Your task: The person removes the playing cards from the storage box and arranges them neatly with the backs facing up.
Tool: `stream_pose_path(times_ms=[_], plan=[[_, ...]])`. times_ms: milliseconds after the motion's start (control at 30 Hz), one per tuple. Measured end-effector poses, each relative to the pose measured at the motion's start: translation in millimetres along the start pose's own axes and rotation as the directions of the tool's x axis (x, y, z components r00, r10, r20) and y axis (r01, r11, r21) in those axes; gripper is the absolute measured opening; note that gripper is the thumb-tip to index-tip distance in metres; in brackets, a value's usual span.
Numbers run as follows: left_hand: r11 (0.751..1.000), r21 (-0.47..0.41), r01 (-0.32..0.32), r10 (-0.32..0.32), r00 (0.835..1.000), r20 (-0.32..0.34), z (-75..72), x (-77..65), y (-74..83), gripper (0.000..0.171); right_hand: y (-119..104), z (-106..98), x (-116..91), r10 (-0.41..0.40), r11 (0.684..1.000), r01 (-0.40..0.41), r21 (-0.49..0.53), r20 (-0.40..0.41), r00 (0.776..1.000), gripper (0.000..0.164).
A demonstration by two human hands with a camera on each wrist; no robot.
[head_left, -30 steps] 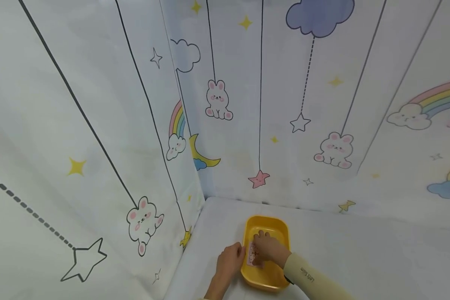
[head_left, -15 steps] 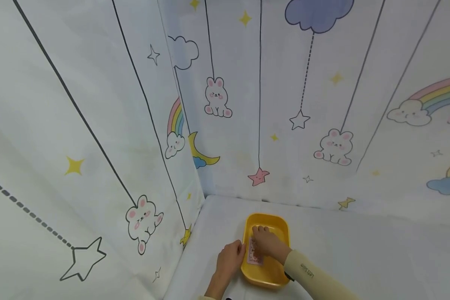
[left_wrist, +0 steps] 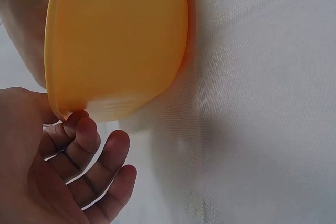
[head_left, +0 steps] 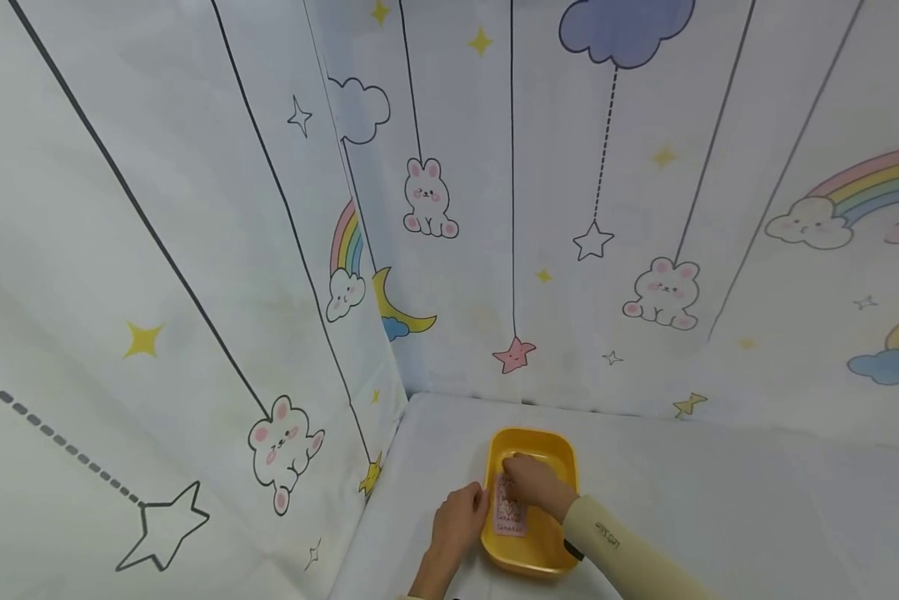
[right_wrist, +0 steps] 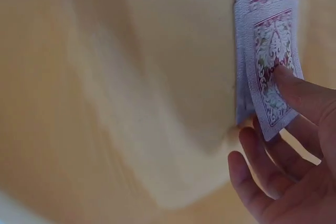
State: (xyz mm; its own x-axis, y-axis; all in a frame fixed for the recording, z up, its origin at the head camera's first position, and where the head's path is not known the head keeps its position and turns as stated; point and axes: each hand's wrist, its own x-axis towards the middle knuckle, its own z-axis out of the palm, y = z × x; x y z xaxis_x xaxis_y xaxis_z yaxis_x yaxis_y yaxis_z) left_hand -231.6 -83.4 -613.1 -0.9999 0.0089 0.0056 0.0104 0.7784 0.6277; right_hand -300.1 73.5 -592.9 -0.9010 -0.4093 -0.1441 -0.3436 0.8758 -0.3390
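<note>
A yellow plastic tub with rounded corners stands on the white cloth. My left hand pinches its left rim, with the thumb at the rim and the index fingertip against the outer wall; the other fingers are loosely bent below. Inside the tub, my right hand pinches a small flat packet with an ornate pink-and-white pattern, thumb on its printed face and fingers behind. A second, similar packet lies behind it, mostly covered. In the head view, a pale pink packet shows below the right hand.
White cloth covers the surface around the tub. White fabric walls printed with rabbits, stars and clouds rise at the left and the back. The right forearm's pale yellow sleeve crosses the tub's right rim.
Inside the tub, my right hand's fingers have curled in and more of the pink packet shows below them. My left hand stays at the rim. The head view has shifted slightly.
</note>
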Motion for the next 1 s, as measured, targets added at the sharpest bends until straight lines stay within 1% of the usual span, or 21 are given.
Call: stream_pose_path(times_ms=[67, 133, 200, 267, 300, 400, 500, 600, 733, 867, 933, 1000], plan=[[1.000, -0.007, -0.003, 0.003, 1.000, 0.003, 0.9, -0.1, 2.1, 0.029, 1.1, -4.3, -2.9, 0.009, 0.998, -0.009, 0.058, -0.002, 1.000, 0.010], [1.000, -0.008, -0.002, 0.002, 1.000, 0.005, 1.9, -0.3, 3.3, 0.029, 2.7, -10.6, -6.5, 0.018, 0.985, -0.018, 0.171, 0.004, 1.000, 0.006], [1.000, -0.012, 0.007, -0.007, 1.000, 0.010, 2.5, -0.7, 3.8, 0.029, 6.0, -17.8, -11.1, 0.021, 0.956, -0.027, 0.293, 0.023, 0.999, 0.010], [1.000, -0.012, 0.017, -0.016, 1.000, 0.012, 2.9, -1.1, 3.5, 0.029, 11.3, -25.7, -16.9, 0.019, 0.917, -0.034, 0.399, 0.042, 0.999, 0.014], [1.000, -0.011, 0.020, -0.019, 1.000, 0.011, 3.1, -1.3, 3.0, 0.029, 14.9, -29.6, -19.9, 0.017, 0.897, -0.037, 0.440, 0.050, 0.999, 0.016], [1.000, -0.002, 0.027, -0.027, 1.000, 0.011, 2.9, -2.0, 1.2, 0.028, 27.9, -42.1, -31.2, 0.024, 0.851, -0.049, 0.523, 0.054, 0.998, 0.022], [1.000, 0.011, 0.017, -0.017, 1.000, 0.002, 2.0, -2.2, -0.9, 0.027, 42.2, -56.2, -46.4, 0.045, 0.829, -0.055, 0.557, 0.031, 0.998, 0.024], [1.000, 0.019, 0.012, -0.012, 1.000, 0.001, 1.6, -3.6, -2.9, 0.026, 58.4, -69.8, -67.6, 0.065, 0.803, -0.057, 0.594, 0.009, 0.998, 0.026], [1.000, 0.016, 0.000, 0.000, 1.000, 0.003, -1.2, -4.8, -2.1, 0.025, 88.5, -81.3, -95.0, 0.088, 0.775, -0.049, 0.630, -0.030, 0.996, 0.030], [1.000, 0.004, -0.014, 0.014, 1.000, 0.004, -2.4, -5.8, 0.5, 0.025, 122.3, -79.0, -116.5, 0.166, 0.771, -0.094, 0.630, -0.056, 0.985, 0.033], [1.000, 0.004, -0.008, 0.008, 1.000, 0.008, -2.3, -5.8, 1.9, 0.025, 136.5, -71.2, -123.8, 0.215, 0.764, -0.134, 0.631, -0.053, 0.975, 0.032], [1.000, 0.008, -0.007, 0.007, 1.000, 0.005, -2.1, -6.0, 2.1, 0.025, 147.3, -59.1, -128.5, 0.259, 0.755, -0.174, 0.632, -0.044, 0.965, 0.031]])
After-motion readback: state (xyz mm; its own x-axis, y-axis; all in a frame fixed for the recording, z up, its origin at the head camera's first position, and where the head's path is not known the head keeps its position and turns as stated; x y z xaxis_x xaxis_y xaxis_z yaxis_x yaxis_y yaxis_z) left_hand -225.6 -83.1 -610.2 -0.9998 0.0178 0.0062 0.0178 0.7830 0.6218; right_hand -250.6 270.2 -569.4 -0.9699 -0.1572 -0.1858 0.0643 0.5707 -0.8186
